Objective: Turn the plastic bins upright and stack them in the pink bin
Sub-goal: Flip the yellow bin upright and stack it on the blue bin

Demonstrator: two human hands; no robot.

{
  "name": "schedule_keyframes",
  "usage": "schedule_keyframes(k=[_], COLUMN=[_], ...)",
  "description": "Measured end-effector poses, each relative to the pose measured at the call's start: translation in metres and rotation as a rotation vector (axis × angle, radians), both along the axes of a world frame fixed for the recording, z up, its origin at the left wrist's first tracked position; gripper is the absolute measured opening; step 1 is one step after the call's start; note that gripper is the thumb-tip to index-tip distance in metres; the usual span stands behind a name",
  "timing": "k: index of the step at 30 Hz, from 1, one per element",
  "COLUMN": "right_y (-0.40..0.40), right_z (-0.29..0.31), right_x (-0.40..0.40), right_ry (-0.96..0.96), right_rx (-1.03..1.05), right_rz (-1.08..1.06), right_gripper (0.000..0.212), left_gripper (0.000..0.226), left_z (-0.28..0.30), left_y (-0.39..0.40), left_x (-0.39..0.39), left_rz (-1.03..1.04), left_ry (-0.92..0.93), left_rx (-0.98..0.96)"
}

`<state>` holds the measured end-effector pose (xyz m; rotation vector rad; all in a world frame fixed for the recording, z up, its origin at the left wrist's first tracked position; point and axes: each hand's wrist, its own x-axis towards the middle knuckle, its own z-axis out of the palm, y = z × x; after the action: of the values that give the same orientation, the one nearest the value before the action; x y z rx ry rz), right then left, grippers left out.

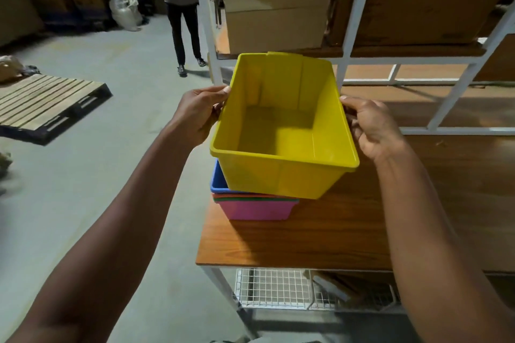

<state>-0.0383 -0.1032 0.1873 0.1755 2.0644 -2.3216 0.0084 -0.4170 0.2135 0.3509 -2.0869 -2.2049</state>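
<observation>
Setting: warehouse floor of grey concrete, with a white metal shelving rack [355, 3] on the right.
Surface: a wooden shelf board [320, 234] is seen at mid height, with a wire basket [273, 288] below it.
Yellow bin [281, 131]: held upright and open side up, lifted above the stack, tilted slightly toward the camera; nothing is seen inside it.
Left hand [196, 114]: closed on the bin's left rim, thumb laid over the edge.
Right hand [373, 127]: closed on the bin's right rim, fingers curled beneath the lip.
Pink bin [256, 210]: stood on the shelf board near its left edge, at the bottom of the stack.
Blue bin [218, 179]: nested topmost in the stack, partly hidden by the yellow bin; thin green and orange rims are seen between it and the pink one.
Upper shelf: cardboard boxes [276, 0] are stored there.
Background: a wooden pallet [47, 103] is laid on the floor at left; a standing person [182, 8] is seen farther back.
</observation>
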Motion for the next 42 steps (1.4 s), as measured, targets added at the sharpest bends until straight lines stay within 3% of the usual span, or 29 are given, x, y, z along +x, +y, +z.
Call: schedule_keyframes(k=[11, 16, 21, 42], right_y=[-0.046, -0.049, -0.051, -0.063], right_z=[-0.007, -0.027, -0.047, -0.087], right_x=[-0.031, -0.053, -0.062, -0.089], right_ry=[-0.021, -0.061, -0.111, -0.133], right_rx=[0.091, 0.122, 0.104, 0.176], right_rz=[0.009, -0.008, 0.001, 0.039], right_gripper=[0.026, 0.015, 0.027, 0.036], left_gripper=[0.033, 0.031, 0.032, 0.030], left_z=[-0.024, -0.042, -0.062, -0.094], left_y=[-0.042, -0.044, -0.043, -0.059], left_x=[-0.039, -0.051, -0.055, -0.066], left_rz=[0.010, 0.016, 0.041, 0.096], left_ry=[-0.012, -0.016, -0.037, -0.046], left_rx=[-0.012, -0.015, -0.008, -0.006])
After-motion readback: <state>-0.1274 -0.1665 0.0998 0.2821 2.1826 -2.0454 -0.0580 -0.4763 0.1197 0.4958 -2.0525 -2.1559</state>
